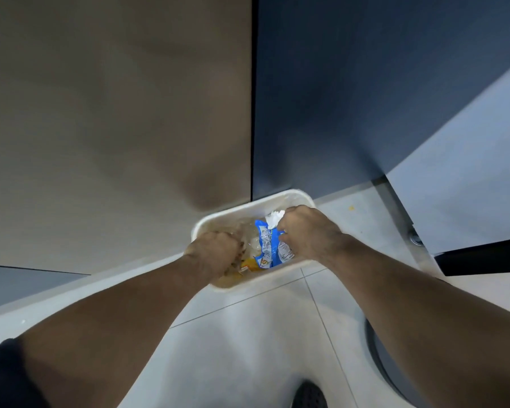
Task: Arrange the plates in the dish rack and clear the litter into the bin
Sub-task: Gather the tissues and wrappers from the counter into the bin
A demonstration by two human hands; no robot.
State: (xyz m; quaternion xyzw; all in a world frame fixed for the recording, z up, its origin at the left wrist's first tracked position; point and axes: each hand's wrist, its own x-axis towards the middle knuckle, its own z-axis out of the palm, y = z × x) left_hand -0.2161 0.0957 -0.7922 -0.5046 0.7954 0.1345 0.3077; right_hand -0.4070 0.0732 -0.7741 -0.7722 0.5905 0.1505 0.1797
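A white rectangular bin [218,220] stands on the floor against the wall, seen from above. Inside lie a blue and white wrapper [265,245], a yellow wrapper [252,264] and clear plastic [252,241]. My left hand [214,251] hangs over the bin's left side with fingers curled down onto the litter; what it holds is hidden. My right hand [305,231] is over the right side, fingers curled, pinching a white tissue [274,217] and the edge of the blue wrapper. No plates or dish rack are in view.
A beige panel [115,128] and a dark blue panel [351,98] rise behind the bin. Pale floor tiles [248,334] lie below my arms. A dark shoe tip [309,394] shows at the bottom edge. A dark round shape [386,369] sits at the lower right.
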